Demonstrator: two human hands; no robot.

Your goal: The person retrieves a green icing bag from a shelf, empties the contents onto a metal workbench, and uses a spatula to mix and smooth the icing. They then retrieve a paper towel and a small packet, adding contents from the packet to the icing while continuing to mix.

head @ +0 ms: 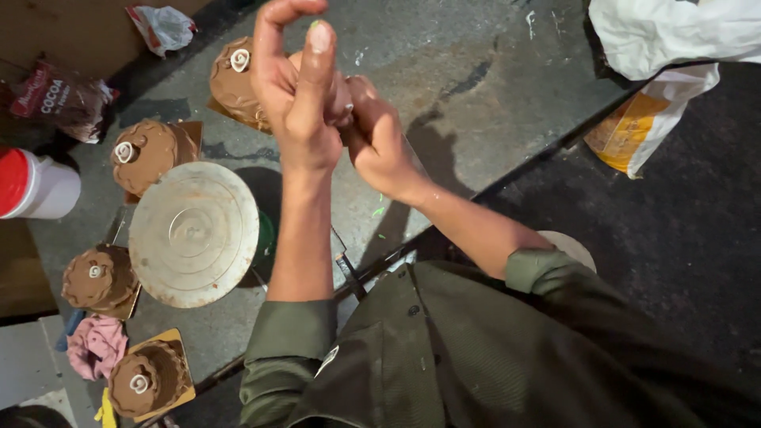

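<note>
**Both hands meet over the grey counter, beside the chocolate cakes**

Your left hand (301, 95) is raised at upper centre of the frame, thumb standing straight up with a dab of green on its nail, forefinger curled over at the top edge. It is partly open, the other fingers bent loosely toward your right hand. Your right hand (380, 139) sits just right of it, closed into a grip around something small and pale (342, 99) pinched between the two hands; what that thing is cannot be told, since your fingers cover most of it. The two hands touch each other there.

Directly behind your left hand, partly hidden by it, is a brown frosted cake (234, 83) with a white swirl on top, resting on a board. Three more of the same kind lie down the left side: one at upper left (147, 154), one at mid left (99, 277), one at lower left (147, 382).

The round metal turntable (194, 234) stands left of your left forearm, its top bare. A pink cloth (95, 346) lies bunched at lower left, a white tub with a red lid (36, 184) at the left edge. The grey counter (476, 103) carries a few green specks near your right wrist. A white bag (666, 36) fills the upper right corner.
</note>
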